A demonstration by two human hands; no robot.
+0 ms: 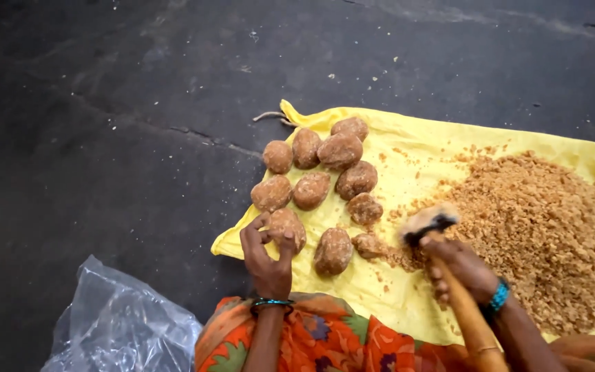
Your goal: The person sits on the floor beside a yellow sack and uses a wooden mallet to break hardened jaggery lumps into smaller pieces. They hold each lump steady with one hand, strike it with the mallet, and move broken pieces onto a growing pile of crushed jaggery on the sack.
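Several brown rounded lumps [339, 150] lie on a yellow cloth [414, 141] spread on the dark floor. My left hand [266, 258] holds one lump [288, 226] at the cloth's near left edge, fingers curled around it. My right hand [464, 269] grips a wooden-handled hammer [466, 303], its dusty head [427, 222] blurred just above a small lump [370, 245]. A large heap of brown crumbs [545, 227] covers the cloth's right half, right beside the hammer head.
A crumpled clear plastic bag [122, 324] lies on the floor at lower left. My orange patterned garment [339, 344] fills the bottom middle. Dark stone floor [105, 124] surrounds the cloth, with a crack running across it.
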